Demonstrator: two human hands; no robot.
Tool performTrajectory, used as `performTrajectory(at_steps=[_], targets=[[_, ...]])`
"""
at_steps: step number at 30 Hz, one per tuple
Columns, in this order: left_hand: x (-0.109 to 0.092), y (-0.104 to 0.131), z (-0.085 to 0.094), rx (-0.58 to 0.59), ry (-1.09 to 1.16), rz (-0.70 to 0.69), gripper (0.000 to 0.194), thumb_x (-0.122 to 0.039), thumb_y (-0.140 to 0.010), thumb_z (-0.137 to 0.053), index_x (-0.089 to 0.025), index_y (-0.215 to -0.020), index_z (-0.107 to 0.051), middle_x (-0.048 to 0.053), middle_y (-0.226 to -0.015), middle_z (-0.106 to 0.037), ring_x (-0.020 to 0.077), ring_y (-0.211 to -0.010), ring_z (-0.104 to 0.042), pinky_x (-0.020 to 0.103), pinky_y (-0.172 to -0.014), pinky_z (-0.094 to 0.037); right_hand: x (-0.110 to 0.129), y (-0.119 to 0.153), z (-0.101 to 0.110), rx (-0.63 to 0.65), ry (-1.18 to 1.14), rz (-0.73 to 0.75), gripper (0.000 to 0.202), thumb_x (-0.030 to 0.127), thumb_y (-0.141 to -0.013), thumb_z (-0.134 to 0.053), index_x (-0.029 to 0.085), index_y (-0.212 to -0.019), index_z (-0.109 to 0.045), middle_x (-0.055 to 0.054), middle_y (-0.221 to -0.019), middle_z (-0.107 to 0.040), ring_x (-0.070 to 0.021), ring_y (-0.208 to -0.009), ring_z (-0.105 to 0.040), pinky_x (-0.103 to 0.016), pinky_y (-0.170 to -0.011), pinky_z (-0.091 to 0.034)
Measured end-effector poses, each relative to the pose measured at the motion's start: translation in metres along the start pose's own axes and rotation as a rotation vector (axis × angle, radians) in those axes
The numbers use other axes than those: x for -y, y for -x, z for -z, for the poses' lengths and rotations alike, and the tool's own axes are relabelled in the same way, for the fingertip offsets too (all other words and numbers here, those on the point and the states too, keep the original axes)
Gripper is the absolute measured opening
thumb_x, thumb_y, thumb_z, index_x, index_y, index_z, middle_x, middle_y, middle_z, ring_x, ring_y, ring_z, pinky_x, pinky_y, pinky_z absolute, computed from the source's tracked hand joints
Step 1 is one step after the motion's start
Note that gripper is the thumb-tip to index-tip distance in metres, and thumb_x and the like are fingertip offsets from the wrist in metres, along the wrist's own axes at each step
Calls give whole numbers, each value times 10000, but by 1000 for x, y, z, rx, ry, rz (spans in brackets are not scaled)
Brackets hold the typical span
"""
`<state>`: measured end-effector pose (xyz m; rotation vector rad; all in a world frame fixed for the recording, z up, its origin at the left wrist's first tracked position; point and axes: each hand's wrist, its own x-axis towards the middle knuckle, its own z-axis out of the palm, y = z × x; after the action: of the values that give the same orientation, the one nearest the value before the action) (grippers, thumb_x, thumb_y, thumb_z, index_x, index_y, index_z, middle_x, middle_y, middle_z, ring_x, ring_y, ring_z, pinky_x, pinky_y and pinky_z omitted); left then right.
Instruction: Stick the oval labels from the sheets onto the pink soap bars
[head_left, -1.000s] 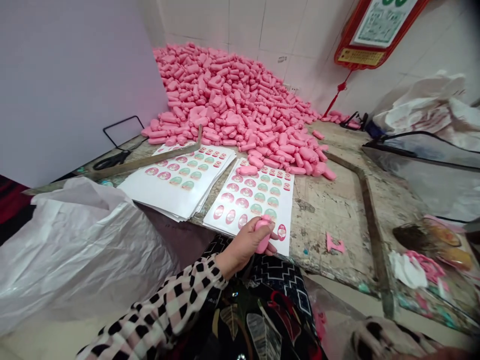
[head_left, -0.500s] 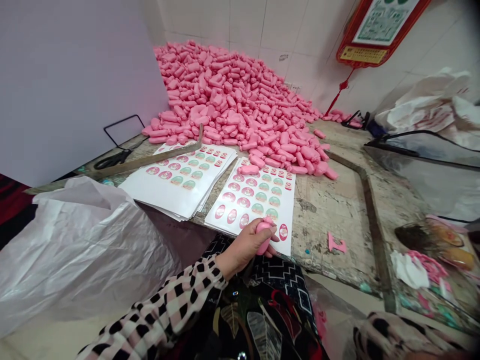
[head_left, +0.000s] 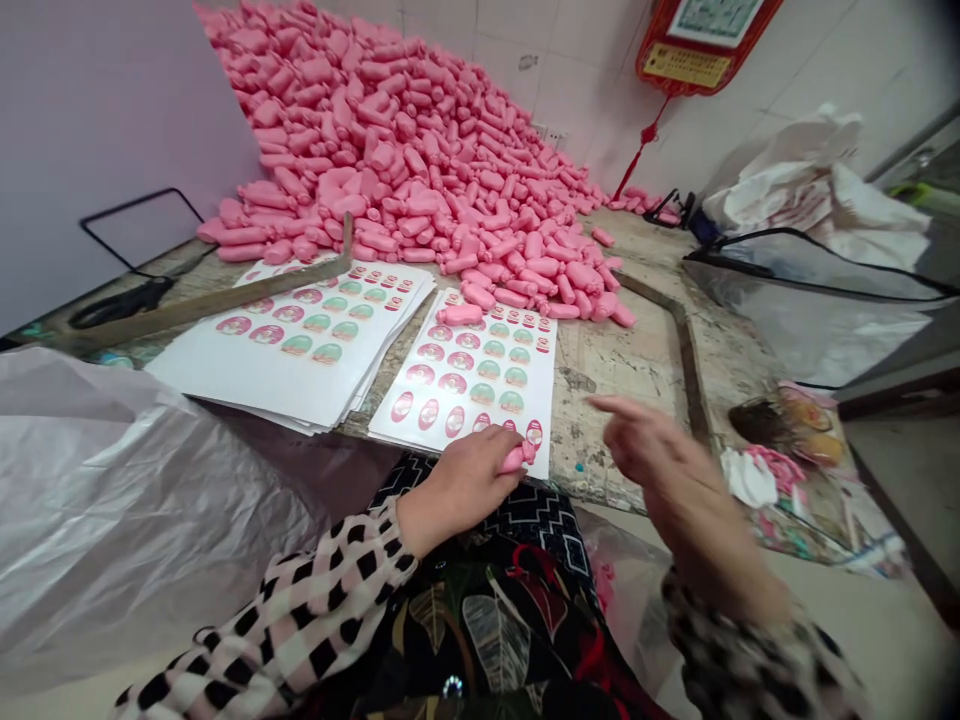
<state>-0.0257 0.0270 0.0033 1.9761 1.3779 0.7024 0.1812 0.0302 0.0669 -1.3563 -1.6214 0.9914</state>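
Observation:
My left hand (head_left: pixel 469 475) is closed around a small pink bottle-shaped piece (head_left: pixel 516 458), whose knobbed end sticks out past the fingers. It rests at the front edge of a sticker sheet (head_left: pixel 409 432), printed with rows of pink and green oval labels. To the right, over the bare wooden tabletop, hangs my right hand (head_left: pixel 664 465), blurred by motion. Its index finger stretches to the left, and nothing shows in it. The tabletop directly under this hand is hidden.
A large heap of similar pink pieces (head_left: pixel 420 150) lies against the wall. Left are a stack of sheets (head_left: pixel 217 365), a metal bar (head_left: pixel 225 300) and black scissors (head_left: pixel 124 302). A plastic bag (head_left: pixel 142 510) hangs front left; a clear zip bag (head_left: pixel 817 300) sits right.
My right hand has come up from the lower right corner over the table, covering where a pink T-shaped scrap lay. My left hand has turned the pink piece lower. The view has shifted.

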Motion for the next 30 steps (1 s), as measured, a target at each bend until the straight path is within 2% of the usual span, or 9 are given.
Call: performTrajectory(at_steps=[3,6,8,11,19,30], targets=[[-4,-2,-4,118,-257,-106,330,-238,-805,-473,-234,-1132,-513,79,-1181,-523,226,-957,-559,358,-804,-440,-34,-19,-15,17,320,45,299,433,-843,-456,219,-889,-658,-48,-835,-626,-200,-822,-564,-337,-749,-436],[-8,-6,-9,201,-468,-109,441,-241,-786,-493,-261,-1226,-463,125,-1367,-366,265,-941,-582,394,-764,-456,-62,-31,-30,5,629,59,276,405,-852,-434,236,-872,-651,-29,-852,-627,-179,-808,-561,-290,-686,-394],[-11,-7,-10,236,-555,-96,452,-259,-795,-487,-273,-1245,-453,147,-1402,-312,267,-915,-594,396,-744,-457,-69,-34,-35,4,766,71,246,374,-859,-433,245,-872,-641,-24,-856,-618,-171,-818,-556,-272,-655,-364],[-12,-9,-10,282,-604,-95,455,-291,-807,-478,-287,-1261,-441,164,-1403,-310,262,-894,-604,384,-722,-456,-71,-37,-38,3,884,86,233,358,-868,-430,244,-869,-634,-29,-850,-598,-165,-805,-549,-263,-628,-335],[-7,-5,-15,260,-668,-111,494,-306,-827,-439,-325,-1316,-377,165,-1432,-259,258,-826,-616,388,-681,-448,-72,-45,-32,88,882,103,180,337,-847,-475,250,-828,-632,-3,-829,-595,-140,-756,-543,-250,-568,-299],[-8,-3,-17,252,-710,-116,504,-330,-841,-409,-356,-1338,-332,146,-1451,-224,257,-810,-608,376,-641,-441,-78,-43,-31,97,715,74,167,337,-827,-491,248,-806,-631,4,-824,-600,-142,-759,-545,-248,-638,-359]])
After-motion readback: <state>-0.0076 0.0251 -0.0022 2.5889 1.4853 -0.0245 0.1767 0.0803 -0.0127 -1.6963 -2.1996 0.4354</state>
